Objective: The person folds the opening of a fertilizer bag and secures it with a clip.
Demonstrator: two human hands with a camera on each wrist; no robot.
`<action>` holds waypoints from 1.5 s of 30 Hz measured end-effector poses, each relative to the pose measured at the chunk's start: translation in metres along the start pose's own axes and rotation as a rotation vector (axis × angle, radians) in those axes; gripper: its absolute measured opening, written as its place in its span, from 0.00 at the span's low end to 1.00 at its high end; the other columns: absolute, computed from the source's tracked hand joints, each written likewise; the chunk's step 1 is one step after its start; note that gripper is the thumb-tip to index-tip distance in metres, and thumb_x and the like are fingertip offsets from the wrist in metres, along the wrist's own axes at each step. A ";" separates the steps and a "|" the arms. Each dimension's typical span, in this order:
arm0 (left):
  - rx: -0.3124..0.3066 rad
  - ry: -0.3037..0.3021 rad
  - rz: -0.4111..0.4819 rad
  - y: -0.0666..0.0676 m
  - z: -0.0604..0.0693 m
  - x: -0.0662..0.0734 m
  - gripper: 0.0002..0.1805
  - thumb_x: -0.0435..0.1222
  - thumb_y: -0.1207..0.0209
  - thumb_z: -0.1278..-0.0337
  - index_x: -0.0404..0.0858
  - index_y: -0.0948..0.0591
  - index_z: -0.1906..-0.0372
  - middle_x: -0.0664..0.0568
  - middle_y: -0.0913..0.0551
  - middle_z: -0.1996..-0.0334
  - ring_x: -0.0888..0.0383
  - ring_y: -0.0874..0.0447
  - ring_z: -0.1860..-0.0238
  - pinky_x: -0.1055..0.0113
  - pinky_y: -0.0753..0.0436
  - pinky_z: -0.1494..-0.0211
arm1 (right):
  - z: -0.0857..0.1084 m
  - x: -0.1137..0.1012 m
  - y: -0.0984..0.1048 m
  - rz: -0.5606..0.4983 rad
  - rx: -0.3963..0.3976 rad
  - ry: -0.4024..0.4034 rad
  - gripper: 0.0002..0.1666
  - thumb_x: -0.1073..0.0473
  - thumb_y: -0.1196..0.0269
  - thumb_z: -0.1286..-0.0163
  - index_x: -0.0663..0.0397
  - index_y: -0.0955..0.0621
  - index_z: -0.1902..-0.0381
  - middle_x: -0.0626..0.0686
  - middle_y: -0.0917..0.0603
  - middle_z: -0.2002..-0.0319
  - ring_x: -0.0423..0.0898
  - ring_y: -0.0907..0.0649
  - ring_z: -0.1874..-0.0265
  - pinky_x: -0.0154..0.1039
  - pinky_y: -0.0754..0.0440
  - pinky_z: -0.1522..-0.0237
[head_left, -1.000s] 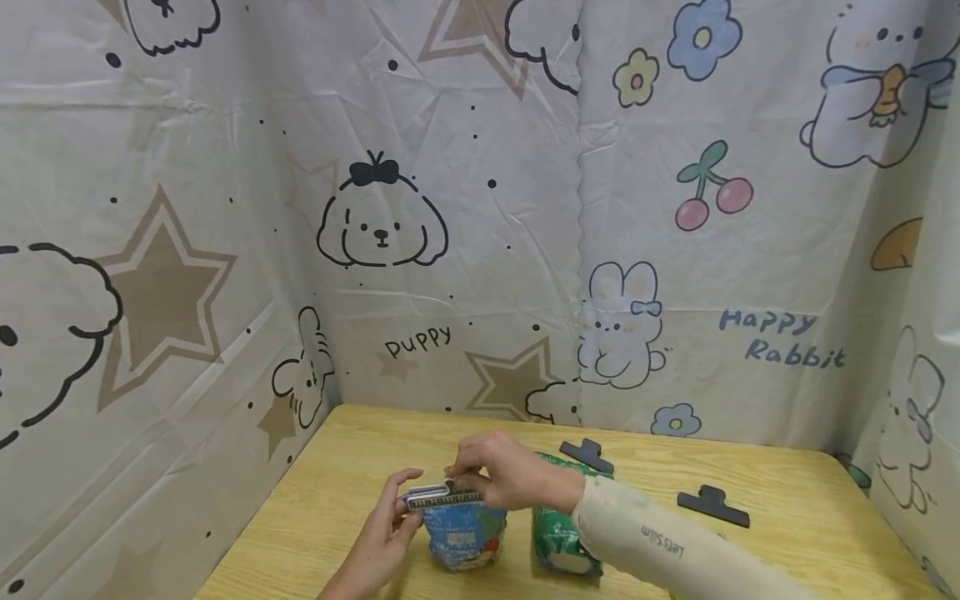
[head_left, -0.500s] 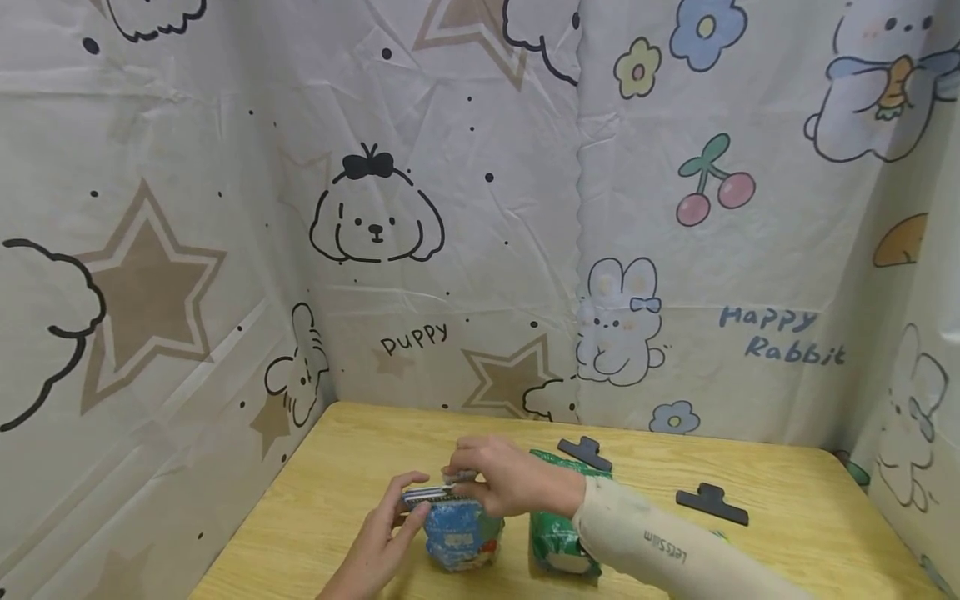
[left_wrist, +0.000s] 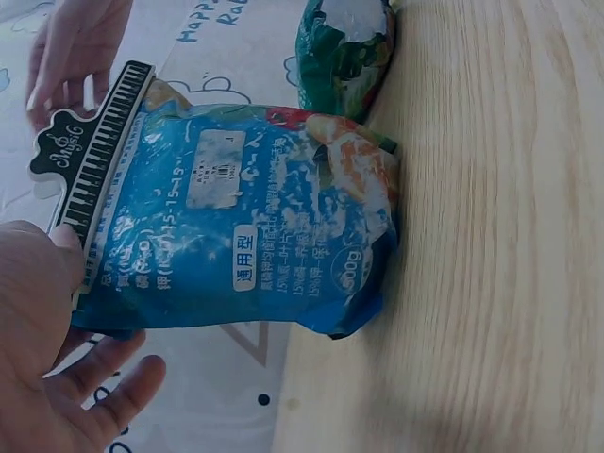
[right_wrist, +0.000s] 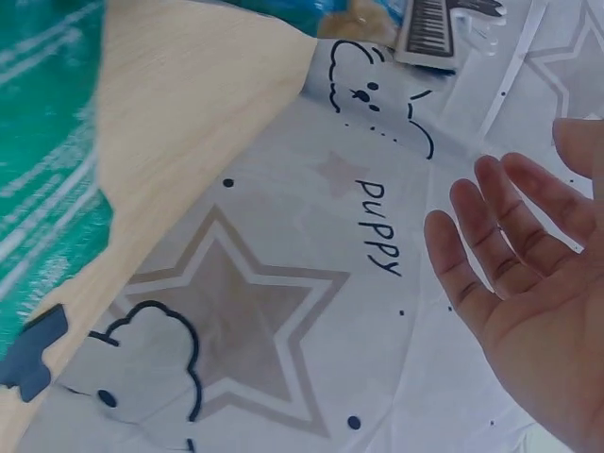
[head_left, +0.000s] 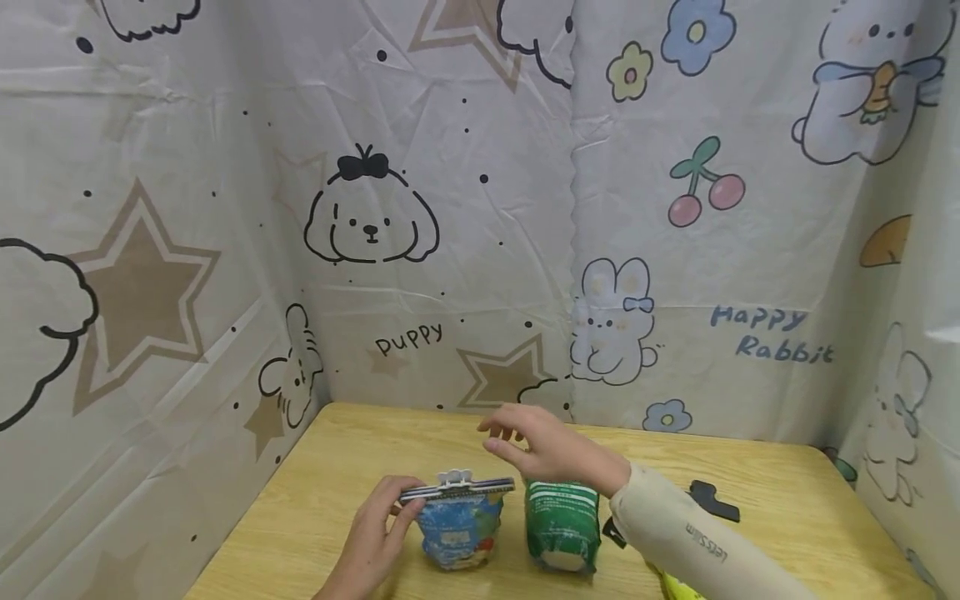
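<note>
A blue plastic bag (head_left: 457,533) with a 500g label stands on the table. Across its folded top sits a piano-key bag clip (head_left: 487,487) marked "Music". My left hand (head_left: 372,527) pinches the clip's left end, thumb (left_wrist: 66,250) in front and some fingers spread below the bag's edge. My right hand (head_left: 542,442) is in the air behind and above the green bag (head_left: 562,529), fingers loosely bent, touching nothing. In the right wrist view its fingers (right_wrist: 514,269) are apart, with the clip at the top of that view.
A black clip (head_left: 712,502) lies to the right on the table (head_left: 795,500). Another dark clip (head_left: 613,532) is partly hidden by the right sleeve (head_left: 697,533). Something yellow (head_left: 678,587) shows at the bottom edge. Printed cloth (head_left: 420,292) hangs around the table.
My right hand has let go of the clip on the blue bag and moved up and to the right. The clip now shows along its top. My left hand stays at its end.
</note>
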State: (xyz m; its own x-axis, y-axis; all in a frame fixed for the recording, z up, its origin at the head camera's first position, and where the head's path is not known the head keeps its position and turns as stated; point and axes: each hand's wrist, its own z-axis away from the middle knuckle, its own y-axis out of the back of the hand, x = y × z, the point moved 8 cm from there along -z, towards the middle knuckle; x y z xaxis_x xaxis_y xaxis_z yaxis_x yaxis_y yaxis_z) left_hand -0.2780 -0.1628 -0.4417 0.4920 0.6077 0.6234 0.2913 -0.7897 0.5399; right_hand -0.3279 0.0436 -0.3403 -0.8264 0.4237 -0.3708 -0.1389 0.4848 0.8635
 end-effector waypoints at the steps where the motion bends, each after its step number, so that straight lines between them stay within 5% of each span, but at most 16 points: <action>1: 0.017 -0.032 -0.018 0.001 0.000 0.003 0.09 0.32 0.37 0.34 0.45 0.18 0.53 0.61 0.18 0.57 0.73 0.22 0.61 0.72 0.18 0.62 | 0.004 0.001 -0.001 0.006 -0.001 0.003 0.19 0.50 0.46 0.19 0.50 0.20 0.39 0.48 0.14 0.51 0.41 0.16 0.54 0.37 0.16 0.53; 7: 0.050 -0.021 -0.052 0.005 -0.001 0.004 0.09 0.32 0.34 0.38 0.45 0.18 0.55 0.63 0.20 0.58 0.73 0.24 0.61 0.73 0.20 0.65 | 0.027 0.009 -0.017 0.018 -0.013 0.017 0.18 0.50 0.44 0.21 0.50 0.19 0.40 0.48 0.14 0.50 0.44 0.15 0.54 0.40 0.16 0.51; 13: 0.115 -0.005 -0.196 0.013 -0.001 0.005 0.09 0.37 0.30 0.43 0.49 0.14 0.58 0.65 0.27 0.70 0.72 0.34 0.72 0.76 0.30 0.74 | 0.038 0.014 -0.033 0.005 -0.027 -0.005 0.18 0.48 0.42 0.22 0.47 0.17 0.42 0.46 0.16 0.56 0.35 0.19 0.65 0.31 0.19 0.63; 20: 0.018 0.061 -0.176 0.009 -0.003 0.000 0.07 0.39 0.34 0.37 0.50 0.15 0.55 0.69 0.20 0.71 0.76 0.33 0.76 0.76 0.28 0.73 | 0.043 0.014 -0.038 -0.039 0.022 0.004 0.12 0.54 0.41 0.23 0.47 0.15 0.48 0.42 0.17 0.65 0.26 0.27 0.73 0.24 0.27 0.72; 30: 0.025 -0.064 -0.224 0.009 -0.004 0.002 0.07 0.32 0.34 0.38 0.47 0.16 0.60 0.68 0.20 0.72 0.77 0.32 0.74 0.76 0.28 0.71 | 0.043 0.001 -0.039 0.070 0.118 0.165 0.08 0.60 0.40 0.24 0.52 0.15 0.55 0.45 0.18 0.68 0.27 0.27 0.74 0.18 0.30 0.72; 38: 0.007 -0.134 -0.240 0.008 -0.004 0.007 0.07 0.30 0.36 0.37 0.46 0.19 0.60 0.65 0.23 0.74 0.77 0.36 0.76 0.78 0.31 0.71 | 0.040 0.000 -0.040 0.090 0.089 0.159 0.08 0.59 0.41 0.23 0.52 0.15 0.57 0.44 0.21 0.70 0.26 0.31 0.76 0.19 0.32 0.73; 45: -0.020 -0.128 -0.287 0.006 -0.005 0.006 0.06 0.31 0.38 0.34 0.46 0.21 0.59 0.67 0.26 0.74 0.77 0.36 0.74 0.77 0.30 0.70 | 0.038 0.001 -0.041 0.075 0.055 0.150 0.09 0.60 0.42 0.23 0.54 0.15 0.54 0.45 0.20 0.69 0.26 0.30 0.76 0.19 0.31 0.72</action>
State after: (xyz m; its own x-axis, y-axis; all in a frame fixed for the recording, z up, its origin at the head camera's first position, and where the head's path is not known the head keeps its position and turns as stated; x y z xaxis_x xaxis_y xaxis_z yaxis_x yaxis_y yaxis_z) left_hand -0.2776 -0.1638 -0.4315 0.4916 0.7891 0.3684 0.4177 -0.5848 0.6953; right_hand -0.3027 0.0529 -0.3893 -0.9061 0.3432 -0.2473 -0.0471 0.4991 0.8653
